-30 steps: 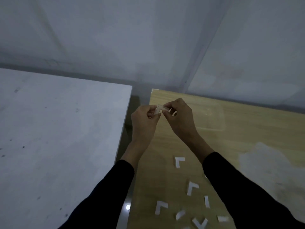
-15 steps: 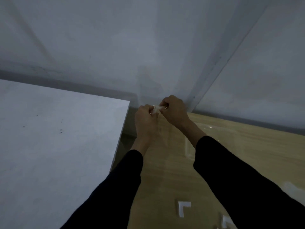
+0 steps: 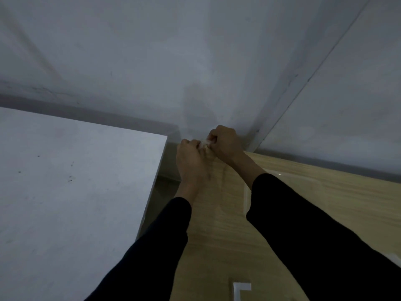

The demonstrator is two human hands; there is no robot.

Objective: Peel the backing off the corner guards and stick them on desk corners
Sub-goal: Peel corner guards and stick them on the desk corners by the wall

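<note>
A small clear corner guard (image 3: 205,143) is pinched between my two hands at the far left corner of the wooden desk (image 3: 303,192). My left hand (image 3: 191,158) grips its left end with curled fingers. From the right, my right hand (image 3: 224,142) holds the other end. The hands hide the desk corner itself. One white L-shaped backing piece (image 3: 240,290) lies on the wood near the bottom edge.
A white table (image 3: 76,192) stands to the left, with a narrow gap (image 3: 161,187) between it and the wooden desk. A grey wall (image 3: 195,61) rises right behind both. A clear plastic sheet (image 3: 277,173) lies on the wood by my right forearm.
Both hands moved forward with the guard to the desk's far left corner. The view tilted up, so most of the white backing pieces left the frame.
</note>
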